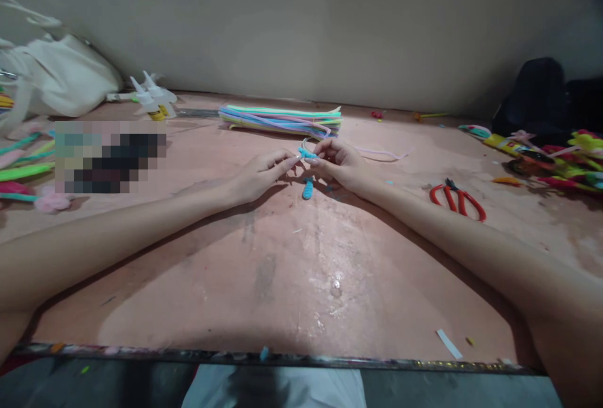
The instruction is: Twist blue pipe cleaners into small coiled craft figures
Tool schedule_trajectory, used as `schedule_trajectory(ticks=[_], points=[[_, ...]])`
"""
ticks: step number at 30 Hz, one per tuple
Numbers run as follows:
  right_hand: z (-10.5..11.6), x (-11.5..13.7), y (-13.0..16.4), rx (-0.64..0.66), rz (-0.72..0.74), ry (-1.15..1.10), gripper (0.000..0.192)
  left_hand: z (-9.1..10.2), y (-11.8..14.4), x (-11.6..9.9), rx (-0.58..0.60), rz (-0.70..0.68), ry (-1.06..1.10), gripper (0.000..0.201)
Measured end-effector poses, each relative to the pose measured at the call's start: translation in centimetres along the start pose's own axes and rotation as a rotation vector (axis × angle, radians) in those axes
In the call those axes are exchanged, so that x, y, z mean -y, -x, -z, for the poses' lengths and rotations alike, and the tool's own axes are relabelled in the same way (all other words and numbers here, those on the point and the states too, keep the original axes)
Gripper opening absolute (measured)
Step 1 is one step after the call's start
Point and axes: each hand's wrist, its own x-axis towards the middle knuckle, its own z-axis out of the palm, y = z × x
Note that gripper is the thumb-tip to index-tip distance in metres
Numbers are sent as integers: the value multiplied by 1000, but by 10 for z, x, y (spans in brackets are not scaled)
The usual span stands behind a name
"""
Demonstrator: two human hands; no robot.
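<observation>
The left hand point(259, 176) pinches one end of a small bright-blue fuzzy twisted piece point(308, 154) with thumb and fingertips nearly closed; the right hand point(346, 166) grips its other end the same way, its remaining fingers curled. Holding it from both sides, just above the table, probably keeps it steady for fine shaping. Below lies a blue, oval fuzzy piece point(308, 189), within easy reach. Behind rests a pastel bundle of fuzzy stems point(277, 120), perhaps set back to leave working room. Red-handled metal cutters point(456, 199) lie beyond the right forearm, seemingly handy.
</observation>
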Motion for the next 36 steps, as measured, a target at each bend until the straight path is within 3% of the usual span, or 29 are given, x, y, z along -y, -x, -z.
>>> schedule_trajectory(ticks=[5, 11, 14, 20, 25, 32, 36], points=[[-2, -3, 1, 31, 63, 82, 47, -3, 3, -7, -12, 40, 50, 36], [-5, -1, 3, -14, 237, 358, 22, 1, 2, 0, -6, -18, -91, 33], [-8, 4, 6, 5, 259, 426, 21, 3, 1, 3, -27, -71, -203, 35], [-13, 11, 10, 168, 77, 171, 39, 2, 6, -5, 26, -121, -329, 33], [-15, 9, 11, 161, -62, -23, 48, 1, 10, -5, 179, -186, -389, 29], [-20, 11, 11, 193, 9, -44, 53, 1, 10, -3, 148, -127, -184, 26], [-20, 11, 11, 197, -24, -33, 52, 2, 10, -3, 137, -146, -232, 28]])
